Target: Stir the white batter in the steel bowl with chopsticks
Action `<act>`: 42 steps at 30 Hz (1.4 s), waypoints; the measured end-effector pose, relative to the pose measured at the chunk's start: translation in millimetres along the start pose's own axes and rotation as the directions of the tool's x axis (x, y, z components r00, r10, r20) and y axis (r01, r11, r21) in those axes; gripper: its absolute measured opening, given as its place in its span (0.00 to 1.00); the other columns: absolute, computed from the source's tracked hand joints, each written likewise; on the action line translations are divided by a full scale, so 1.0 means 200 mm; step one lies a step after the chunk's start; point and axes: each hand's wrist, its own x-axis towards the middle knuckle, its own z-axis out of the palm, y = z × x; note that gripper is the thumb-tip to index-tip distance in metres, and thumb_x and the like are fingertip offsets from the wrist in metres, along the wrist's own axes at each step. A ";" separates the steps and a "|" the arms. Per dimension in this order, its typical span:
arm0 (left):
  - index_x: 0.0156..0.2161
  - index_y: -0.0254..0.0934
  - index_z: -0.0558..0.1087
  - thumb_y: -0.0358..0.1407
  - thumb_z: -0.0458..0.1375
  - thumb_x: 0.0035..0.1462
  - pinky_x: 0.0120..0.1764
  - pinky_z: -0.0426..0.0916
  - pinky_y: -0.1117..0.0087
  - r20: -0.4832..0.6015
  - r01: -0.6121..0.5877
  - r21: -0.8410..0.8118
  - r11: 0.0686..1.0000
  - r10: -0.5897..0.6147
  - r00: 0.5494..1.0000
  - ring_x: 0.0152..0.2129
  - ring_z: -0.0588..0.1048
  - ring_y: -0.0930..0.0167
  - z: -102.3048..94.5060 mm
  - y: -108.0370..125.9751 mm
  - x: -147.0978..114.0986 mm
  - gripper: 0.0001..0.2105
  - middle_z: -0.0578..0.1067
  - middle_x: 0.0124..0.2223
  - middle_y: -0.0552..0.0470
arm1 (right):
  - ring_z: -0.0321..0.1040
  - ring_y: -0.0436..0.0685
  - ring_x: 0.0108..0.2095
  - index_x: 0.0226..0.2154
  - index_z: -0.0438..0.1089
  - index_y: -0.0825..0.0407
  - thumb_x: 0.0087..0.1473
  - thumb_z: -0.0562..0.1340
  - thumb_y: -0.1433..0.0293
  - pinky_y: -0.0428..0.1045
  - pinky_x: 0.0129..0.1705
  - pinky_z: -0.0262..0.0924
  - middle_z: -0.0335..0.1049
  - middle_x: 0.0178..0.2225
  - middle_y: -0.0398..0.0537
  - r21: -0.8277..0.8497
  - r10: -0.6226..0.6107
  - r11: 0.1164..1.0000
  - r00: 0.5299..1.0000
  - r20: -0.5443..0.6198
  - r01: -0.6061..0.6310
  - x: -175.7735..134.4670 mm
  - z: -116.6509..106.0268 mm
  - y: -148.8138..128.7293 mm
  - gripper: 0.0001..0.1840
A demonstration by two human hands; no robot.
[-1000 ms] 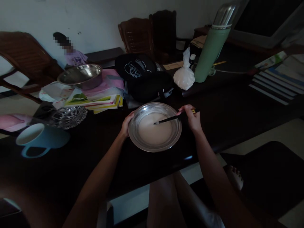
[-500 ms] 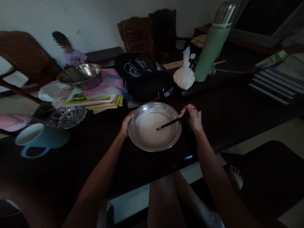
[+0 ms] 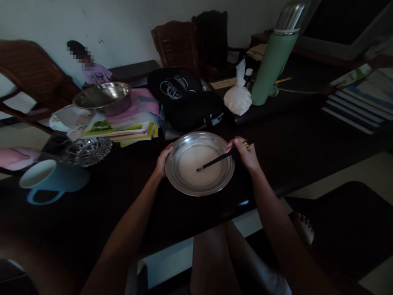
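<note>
A wide shiny metal bowl [image 3: 200, 191] stands on the dark table, holding a pale, milky liquid [image 3: 192, 162]. My left hand [image 3: 163, 160] grips the bowl's left rim, fingers closed on it. Over the right rim, my right hand [image 3: 244, 152], with a gold-coloured ring, is closed around black chopsticks [image 3: 215, 160] held close together. They slant down to the left, and their silvery tips reach the liquid near the middle of the bowl. Behind the bowl to the right sits a knotted clear bag of white powder [image 3: 238, 100].
A blue mug [image 3: 58, 180] and a cut-glass dish [image 3: 89, 151] stand left. Behind them, a second metal bowl [image 3: 104, 100] rests on books [image 3: 123, 132]. A black case [image 3: 190, 106], a green thermos [image 3: 273, 67] and stacked books [image 3: 359, 102] line the far side. A person [image 3: 95, 73] is beyond.
My right hand has moved slightly left, carrying the chopsticks; their tips have shifted left and a little nearer to me in the liquid. My left hand and the bowl have stayed put.
</note>
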 end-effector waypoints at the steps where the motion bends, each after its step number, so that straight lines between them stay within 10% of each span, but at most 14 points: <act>1: 0.45 0.38 0.79 0.43 0.61 0.50 0.51 0.69 0.60 0.000 0.000 0.002 1.000 0.000 1.000 0.49 0.76 0.57 0.00 0.00 0.00 0.18 0.81 0.45 0.49 | 0.74 0.55 0.25 0.27 0.75 0.48 0.57 0.61 0.49 0.51 0.35 0.68 0.75 0.20 0.43 -0.008 -0.003 1.000 1.000 0.006 0.003 0.00 0.00 0.00 0.21; 7: 0.44 0.38 0.79 0.43 0.62 0.50 0.52 0.68 0.59 0.005 0.002 -0.015 1.000 -0.002 1.000 0.49 0.76 0.57 0.01 0.00 -0.01 0.17 0.82 0.43 0.49 | 0.71 0.53 0.22 0.24 0.72 0.48 0.59 0.58 0.50 0.50 0.32 0.67 0.73 0.18 0.41 0.029 -0.028 0.999 0.982 -0.186 0.034 0.01 -0.01 0.01 0.23; 12: 0.44 0.38 0.79 0.44 0.61 0.50 0.53 0.68 0.59 0.014 -0.011 -0.005 1.000 0.011 1.000 0.50 0.75 0.57 0.01 0.01 -0.01 0.18 0.81 0.45 0.48 | 0.74 0.55 0.26 0.25 0.74 0.48 0.57 0.60 0.48 0.51 0.35 0.68 0.75 0.21 0.43 -0.035 -0.011 0.999 1.000 0.006 0.011 0.00 0.00 0.00 0.23; 19: 0.44 0.38 0.79 0.43 0.61 0.51 0.54 0.68 0.58 -0.001 0.002 -0.009 1.000 -0.002 1.000 0.51 0.74 0.56 0.02 0.01 -0.01 0.17 0.81 0.46 0.48 | 0.71 0.53 0.22 0.25 0.72 0.47 0.60 0.58 0.50 0.50 0.32 0.67 0.72 0.18 0.41 0.025 -0.023 0.999 0.985 -0.173 0.027 0.01 -0.02 0.02 0.23; 25: 0.43 0.38 0.78 0.43 0.61 0.50 0.54 0.67 0.59 -0.004 0.003 -0.006 1.000 -0.003 1.000 0.51 0.74 0.57 0.02 0.01 -0.02 0.17 0.81 0.45 0.48 | 0.74 0.55 0.28 0.25 0.74 0.48 0.58 0.60 0.50 0.51 0.37 0.68 0.76 0.22 0.43 -0.031 -0.030 0.999 0.999 0.022 0.030 0.00 0.00 -0.01 0.22; 30: 0.44 0.38 0.78 0.44 0.61 0.50 0.52 0.68 0.57 -0.002 0.006 0.006 1.000 -0.006 1.000 0.51 0.74 0.55 0.02 0.01 -0.01 0.18 0.81 0.43 0.47 | 0.72 0.55 0.24 0.24 0.72 0.47 0.58 0.58 0.48 0.52 0.34 0.68 0.74 0.19 0.42 -0.010 -0.012 1.000 0.987 -0.159 0.010 0.00 -0.01 0.00 0.24; 36: 0.43 0.38 0.78 0.44 0.60 0.49 0.53 0.68 0.58 -0.018 0.010 0.008 1.000 -0.010 1.000 0.51 0.74 0.56 0.02 0.01 -0.01 0.17 0.81 0.44 0.47 | 0.74 0.56 0.27 0.25 0.74 0.48 0.56 0.60 0.47 0.52 0.36 0.69 0.75 0.21 0.43 -0.034 0.000 0.999 1.000 0.004 0.000 0.00 0.00 0.00 0.23; 42: 0.44 0.37 0.77 0.44 0.60 0.49 0.53 0.67 0.58 -0.005 0.003 0.002 1.000 -0.003 1.000 0.51 0.74 0.56 0.02 0.01 -0.01 0.19 0.81 0.44 0.47 | 0.71 0.53 0.22 0.24 0.72 0.48 0.59 0.57 0.48 0.51 0.32 0.67 0.72 0.18 0.41 0.019 0.008 1.000 0.984 -0.176 -0.004 0.01 -0.01 0.01 0.24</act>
